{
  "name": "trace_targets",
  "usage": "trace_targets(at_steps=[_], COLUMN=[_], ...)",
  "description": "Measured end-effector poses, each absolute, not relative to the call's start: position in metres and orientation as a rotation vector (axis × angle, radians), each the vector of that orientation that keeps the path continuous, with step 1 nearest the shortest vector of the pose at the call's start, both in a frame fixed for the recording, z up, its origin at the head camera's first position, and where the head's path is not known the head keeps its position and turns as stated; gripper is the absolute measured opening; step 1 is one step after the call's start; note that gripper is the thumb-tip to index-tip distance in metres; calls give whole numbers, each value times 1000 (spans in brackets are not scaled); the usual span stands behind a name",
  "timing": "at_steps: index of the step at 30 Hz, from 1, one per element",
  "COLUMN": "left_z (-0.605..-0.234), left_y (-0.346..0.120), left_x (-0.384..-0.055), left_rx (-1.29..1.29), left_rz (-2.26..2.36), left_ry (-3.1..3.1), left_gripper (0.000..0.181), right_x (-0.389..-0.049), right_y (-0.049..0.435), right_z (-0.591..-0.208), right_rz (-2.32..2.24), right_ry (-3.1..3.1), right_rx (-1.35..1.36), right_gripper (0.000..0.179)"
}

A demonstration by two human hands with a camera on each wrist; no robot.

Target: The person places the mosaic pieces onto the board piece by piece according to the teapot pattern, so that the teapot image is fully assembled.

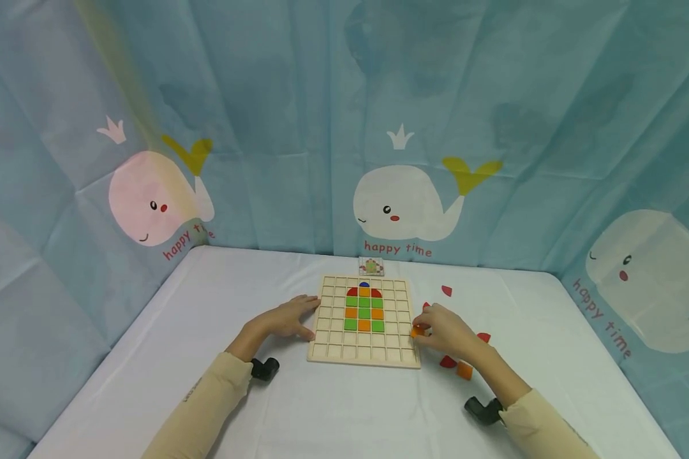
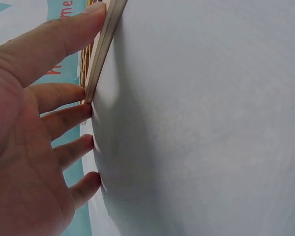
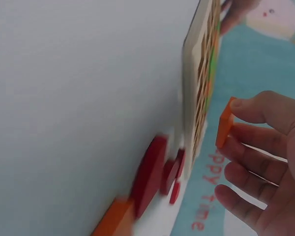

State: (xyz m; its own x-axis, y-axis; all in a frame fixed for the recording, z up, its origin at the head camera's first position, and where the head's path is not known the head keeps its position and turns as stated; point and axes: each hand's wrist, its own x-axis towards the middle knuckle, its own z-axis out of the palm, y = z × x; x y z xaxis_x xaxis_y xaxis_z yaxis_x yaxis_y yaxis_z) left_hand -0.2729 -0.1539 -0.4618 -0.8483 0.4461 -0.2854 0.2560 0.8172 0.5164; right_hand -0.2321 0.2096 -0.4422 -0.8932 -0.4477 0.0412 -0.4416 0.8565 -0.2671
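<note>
A wooden grid board (image 1: 333,352) lies on the table, with green, orange, red and blue tiles set in its middle and upper cells. My left hand (image 1: 288,317) rests at the board's left edge; its thumb and fingers are spread and touch the side, as the left wrist view shows (image 2: 34,128). Between thumb and fingers my right hand (image 1: 446,329) pinches an orange square tile (image 3: 225,123), held above the table by the board's right edge. Part of that tile is hidden by the fingers in the head view.
Several loose red quarter-round pieces (image 1: 448,362) and an orange square (image 1: 464,370) lie right of the board, around and under the right forearm. A small pattern card (image 1: 371,266) lies behind the board. A whale-print curtain (image 1: 287,127) hangs around the white table (image 1: 321,414).
</note>
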Motion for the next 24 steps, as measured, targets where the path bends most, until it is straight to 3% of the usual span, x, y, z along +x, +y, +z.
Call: trace_targets(at_steps=[24], left_z=[-463], left_y=[-154], left_x=[-273], left_rx=[521], left_rz=[684], left_ry=[2607], left_gripper=[87], right_x=[-251], right_y=[117], right_z=[-442], right_rz=[-316], right_ry=[2894], right_rx=[-1053], right_gripper=[24])
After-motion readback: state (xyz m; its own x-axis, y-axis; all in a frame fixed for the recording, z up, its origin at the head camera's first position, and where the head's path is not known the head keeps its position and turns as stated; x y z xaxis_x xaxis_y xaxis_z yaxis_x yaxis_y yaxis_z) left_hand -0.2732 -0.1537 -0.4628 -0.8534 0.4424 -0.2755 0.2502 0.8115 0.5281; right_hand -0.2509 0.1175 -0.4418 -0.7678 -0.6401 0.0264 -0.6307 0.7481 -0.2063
